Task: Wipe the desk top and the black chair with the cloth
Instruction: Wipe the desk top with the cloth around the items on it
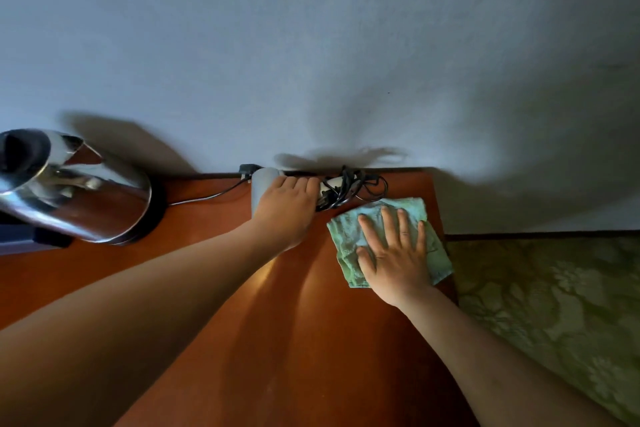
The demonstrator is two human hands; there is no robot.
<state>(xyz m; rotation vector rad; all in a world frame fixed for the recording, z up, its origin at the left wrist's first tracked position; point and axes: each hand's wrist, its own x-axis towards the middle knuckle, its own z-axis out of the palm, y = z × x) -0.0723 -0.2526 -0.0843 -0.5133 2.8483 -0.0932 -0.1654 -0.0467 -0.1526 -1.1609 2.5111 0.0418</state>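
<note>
A reddish-brown desk top (277, 340) fills the lower middle of the head view. A light green cloth (349, 236) lies flat near the desk's far right corner. My right hand (394, 253) presses on it, palm down, fingers spread. My left hand (287, 208) reaches to the back edge and grips a grey cylindrical device (262, 187) with a bundle of black cord (349, 187) at its right end. The black chair is not in view.
A shiny steel electric kettle (76, 187) stands at the desk's back left on a black base, its cable (207, 198) running to a plug (246, 170) at the wall. A pale wall backs the desk. A green patterned bedspread (554, 315) lies right of the desk.
</note>
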